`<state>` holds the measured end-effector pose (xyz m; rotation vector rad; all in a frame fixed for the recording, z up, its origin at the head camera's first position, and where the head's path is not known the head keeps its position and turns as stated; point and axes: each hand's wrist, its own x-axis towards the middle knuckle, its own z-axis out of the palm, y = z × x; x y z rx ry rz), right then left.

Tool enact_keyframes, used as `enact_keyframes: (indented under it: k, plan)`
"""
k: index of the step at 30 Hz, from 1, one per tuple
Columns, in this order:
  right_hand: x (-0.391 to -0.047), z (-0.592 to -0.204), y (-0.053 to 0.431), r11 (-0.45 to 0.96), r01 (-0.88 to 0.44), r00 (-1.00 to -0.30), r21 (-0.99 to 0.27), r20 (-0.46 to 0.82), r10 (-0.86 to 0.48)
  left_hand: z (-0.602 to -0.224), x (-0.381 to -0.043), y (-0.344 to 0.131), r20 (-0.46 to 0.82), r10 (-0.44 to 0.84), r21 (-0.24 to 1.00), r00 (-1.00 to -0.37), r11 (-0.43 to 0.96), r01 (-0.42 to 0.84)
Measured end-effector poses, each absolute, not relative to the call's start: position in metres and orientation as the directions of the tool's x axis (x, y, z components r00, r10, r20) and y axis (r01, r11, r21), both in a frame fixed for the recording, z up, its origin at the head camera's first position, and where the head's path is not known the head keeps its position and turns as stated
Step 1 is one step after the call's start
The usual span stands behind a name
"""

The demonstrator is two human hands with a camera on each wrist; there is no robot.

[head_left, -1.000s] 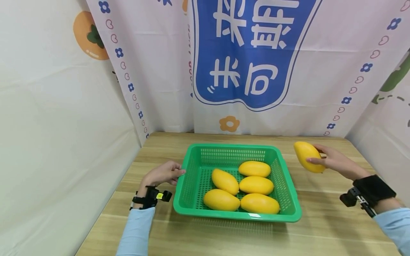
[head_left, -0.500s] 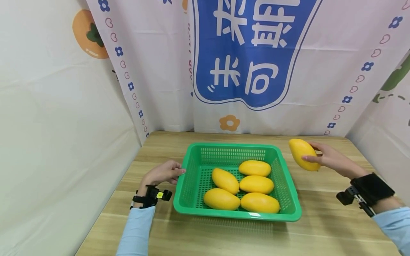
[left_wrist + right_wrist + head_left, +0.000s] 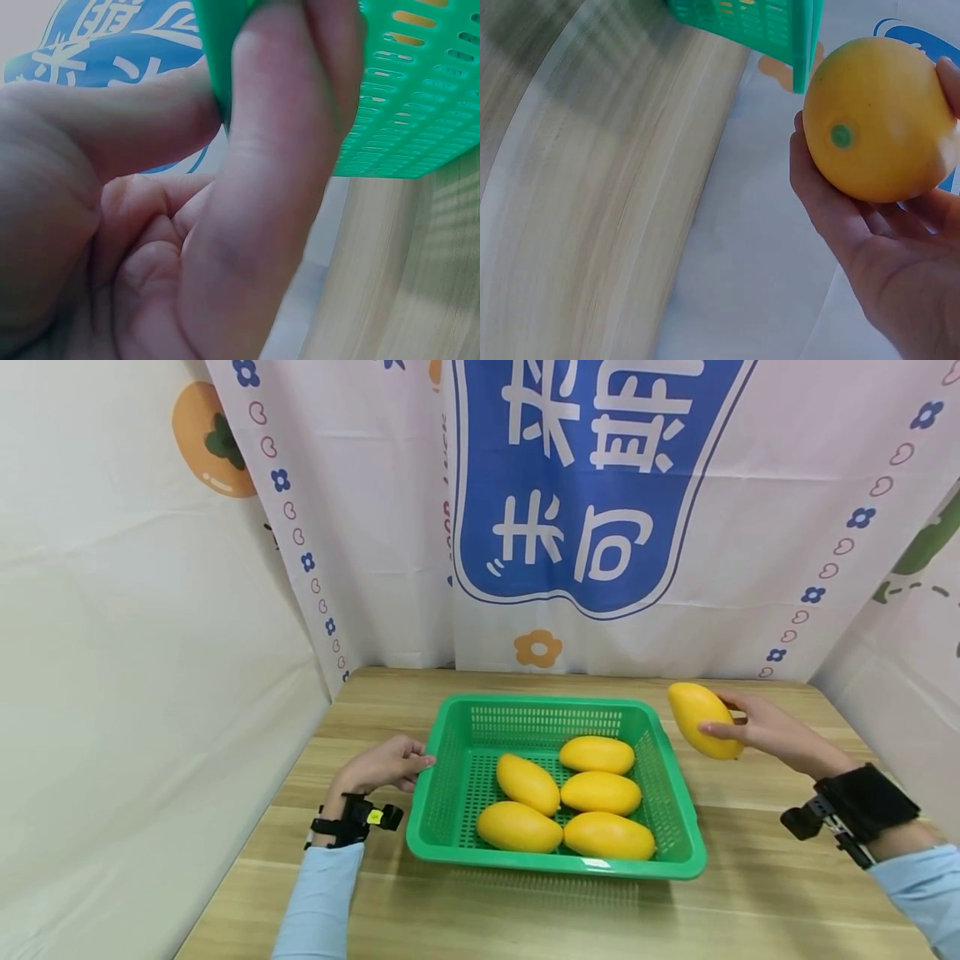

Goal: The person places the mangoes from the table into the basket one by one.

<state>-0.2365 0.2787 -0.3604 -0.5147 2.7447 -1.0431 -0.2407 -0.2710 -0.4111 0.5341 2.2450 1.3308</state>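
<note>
A green plastic basket (image 3: 555,870) stands mid-table with several yellow mangoes (image 3: 600,794) lying in its middle and right part. Its left rim is pinched between thumb and fingers of my left hand (image 3: 386,764); the left wrist view shows the thumb and a finger (image 3: 274,150) on either side of the green edge. To the right of the basket, above the table, my right hand (image 3: 783,735) grips another mango (image 3: 701,721). Close up in the right wrist view, this mango (image 3: 877,112) shows its green stem spot, with fingers and thumb around it.
The wooden table (image 3: 420,918) reaches back to a hanging cloth (image 3: 397,568) with a blue printed sign. White cloth walls (image 3: 150,693) stand at left and right. Each wrist carries a black strapped camera (image 3: 870,806).
My right hand has moved a little left and slightly up with the mango, closer to the basket's right rim. The left hand, the basket and the mangoes in it stay put.
</note>
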Motion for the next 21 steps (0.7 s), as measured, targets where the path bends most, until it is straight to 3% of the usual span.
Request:
enact_keyframes:
  k: [21]
  plan:
    - [-0.237,-0.348,0.242,0.665,-0.31,-0.904,-0.68,-0.007,-0.428,-0.411,-0.241,-0.271,-0.196,0.545,0.881,-0.815,0.464,0.098]
